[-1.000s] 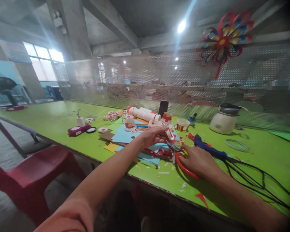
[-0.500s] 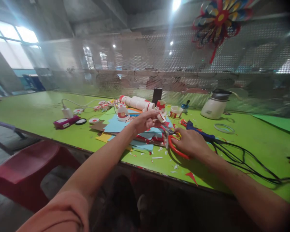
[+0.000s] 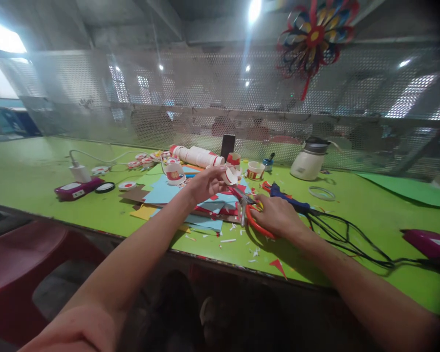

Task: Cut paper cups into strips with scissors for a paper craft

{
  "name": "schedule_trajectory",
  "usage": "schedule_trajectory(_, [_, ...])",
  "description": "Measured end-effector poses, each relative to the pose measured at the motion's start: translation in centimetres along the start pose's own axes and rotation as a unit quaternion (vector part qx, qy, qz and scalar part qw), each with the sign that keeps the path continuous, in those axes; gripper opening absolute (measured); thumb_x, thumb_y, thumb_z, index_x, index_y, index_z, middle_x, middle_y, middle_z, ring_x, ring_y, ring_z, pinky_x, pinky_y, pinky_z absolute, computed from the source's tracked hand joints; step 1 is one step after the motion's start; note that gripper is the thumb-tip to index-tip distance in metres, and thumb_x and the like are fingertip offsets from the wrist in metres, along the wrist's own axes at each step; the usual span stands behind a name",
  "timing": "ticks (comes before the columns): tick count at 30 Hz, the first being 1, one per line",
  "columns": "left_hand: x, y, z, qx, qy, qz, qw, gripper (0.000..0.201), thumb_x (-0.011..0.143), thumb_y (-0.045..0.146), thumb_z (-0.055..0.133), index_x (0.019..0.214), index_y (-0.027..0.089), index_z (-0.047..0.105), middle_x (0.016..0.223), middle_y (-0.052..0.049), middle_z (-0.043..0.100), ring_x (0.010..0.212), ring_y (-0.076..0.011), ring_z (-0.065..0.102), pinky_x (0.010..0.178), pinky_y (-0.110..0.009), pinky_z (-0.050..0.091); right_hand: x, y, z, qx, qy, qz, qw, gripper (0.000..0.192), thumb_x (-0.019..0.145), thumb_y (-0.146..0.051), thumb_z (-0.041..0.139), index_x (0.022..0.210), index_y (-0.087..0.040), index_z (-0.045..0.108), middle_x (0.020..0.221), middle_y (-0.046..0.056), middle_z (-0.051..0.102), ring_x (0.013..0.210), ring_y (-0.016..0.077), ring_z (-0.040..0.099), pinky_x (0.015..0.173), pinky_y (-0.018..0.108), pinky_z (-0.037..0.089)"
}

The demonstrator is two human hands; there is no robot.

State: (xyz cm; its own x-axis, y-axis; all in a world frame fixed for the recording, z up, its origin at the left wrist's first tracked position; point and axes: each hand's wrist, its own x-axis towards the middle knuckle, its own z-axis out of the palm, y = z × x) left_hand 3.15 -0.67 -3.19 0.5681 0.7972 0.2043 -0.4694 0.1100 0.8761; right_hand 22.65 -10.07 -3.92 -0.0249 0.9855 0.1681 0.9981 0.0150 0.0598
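Note:
Over the middle of the green table, my left hand is closed on a small white paper piece with red on it. My right hand grips a pair of scissors by its orange-red handles. The blades point up and left, just below the white piece; whether they touch it I cannot tell. Beneath my left hand lies a stack of coloured paper, mostly light blue, with some red, brown and yellow. White scraps and a red paper triangle are scattered near the front edge.
White-and-red paper cups and a long row of nested cups stand behind the paper. A glue gun with black cable lies right, before a white kettle. Purple power strips sit at both sides. A red stool stands left.
The view has turned slightly right, so everything sits further left. The white piece in my left hand now shows more of its pale face. Both hands keep their hold.

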Motion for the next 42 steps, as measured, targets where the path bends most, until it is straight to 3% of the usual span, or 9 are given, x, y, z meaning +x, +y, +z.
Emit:
schedule_trajectory(3, [0.3,0.1,-0.5,-0.006,0.027,-0.006,1.0,0.028,0.083,0.022,0.052,0.104,0.008,0.064,0.068,-0.007,0.068,0.064,-0.0163,0.066,0.058,-0.024,0.05,0.0,0.2,0.0,-0.004,0.003,0.002,1.0,0.045,0.087,-0.041,0.04,0.117,-0.016,0.062,0.1,0.018,0.074,0.093,0.0338,0.069,0.066,0.036,0.044])
schedule_trajectory(6, [0.5,0.1,-0.8,-0.02,0.015,-0.005,1.0,0.028,0.084,0.023,0.047,0.102,0.009,0.063,0.055,-0.004,0.062,0.062,-0.0189,0.066,0.052,-0.023,0.047,0.0,0.1,0.1,-0.008,-0.003,-0.003,1.0,0.042,0.086,-0.044,0.043,0.107,-0.016,0.065,0.098,0.018,0.074,0.09,0.0341,0.069,0.064,0.036,0.044])
schedule_trajectory(11, [0.7,0.0,-0.8,-0.024,0.027,-0.028,0.999,0.031,0.087,0.024,0.04,0.106,0.01,0.061,0.077,-0.013,0.071,0.062,-0.0189,0.066,0.045,-0.022,0.044,-0.1,0.0,0.1,-0.01,-0.006,-0.01,1.0,0.039,0.084,-0.044,0.045,0.1,-0.015,0.067,0.095,0.018,0.074,0.086,0.0333,0.07,0.063,0.035,0.044])
schedule_trajectory(16, [0.9,-0.4,-1.3,-0.01,0.053,-0.042,0.998,0.032,0.087,0.026,0.043,0.112,0.015,0.059,0.086,-0.013,0.072,0.062,-0.0187,0.067,0.046,-0.023,0.048,-0.4,-0.2,-0.2,-0.004,-0.002,-0.019,1.0,0.038,0.085,-0.044,0.045,0.1,-0.016,0.066,0.094,0.017,0.074,0.086,0.0323,0.07,0.064,0.035,0.044])
schedule_trajectory(24, [1.1,-0.7,-1.1,0.0,0.094,-0.024,0.995,0.029,0.09,0.027,0.042,0.107,0.014,0.06,0.083,-0.013,0.072,0.066,-0.0203,0.069,0.051,-0.026,0.052,-0.4,-0.6,-0.2,0.013,0.025,-0.007,1.0,0.041,0.087,-0.043,0.044,0.111,-0.018,0.065,0.093,0.015,0.075,0.087,0.032,0.07,0.063,0.034,0.042])
schedule_trajectory(30, [1.0,-0.7,-1.1,0.023,0.137,0.01,0.99,0.015,0.082,0.021,0.055,0.09,0.01,0.061,0.077,-0.013,0.069,0.07,-0.0213,0.069,0.058,-0.028,0.054,-0.5,-0.9,-0.1,0.023,0.022,-0.012,0.999,0.043,0.085,-0.044,0.048,0.115,-0.02,0.065,0.093,0.014,0.076,0.088,0.0312,0.069,0.064,0.032,0.042])
schedule_trajectory(33, [1.0,0.1,-1.5,0.04,0.179,0.072,0.98,0.009,0.076,0.011,0.056,0.085,0.011,0.058,0.074,-0.008,0.067,0.07,-0.017,0.068,0.062,-0.025,0.054,-0.7,-1.1,-0.1,0.025,0.019,-0.016,0.999,0.045,0.086,-0.045,0.046,0.118,-0.019,0.064,0.094,0.015,0.075,0.089,0.032,0.069,0.065,0.033,0.041])
schedule_trajectory(36, [0.9,1.5,-1.8,0.064,0.234,0.127,0.962,0.017,0.07,0.005,0.051,0.084,0.014,0.055,0.07,-0.002,0.064,0.069,-0.0124,0.066,0.066,-0.022,0.052,-0.9,-1.3,0.0,0.029,0.016,-0.02,0.999,0.045,0.086,-0.045,0.047,0.119,-0.02,0.064,0.094,0.015,0.075,0.089,0.032,0.069,0.063,0.032,0.041])
schedule_trajectory(42, [-1.3,4.2,-2.2,0.176,0.244,0.106,0.948,0.01,0.072,0.016,0.057,0.081,0.013,0.06,0.073,-0.003,0.065,0.066,-0.0115,0.063,0.063,-0.023,0.05,-1.0,-1.3,0.3,0.036,0.018,-0.035,0.999,0.044,0.085,-0.047,0.048,0.117,-0.021,0.064,0.092,0.013,0.075,0.086,0.0314,0.069,0.062,0.032,0.041])
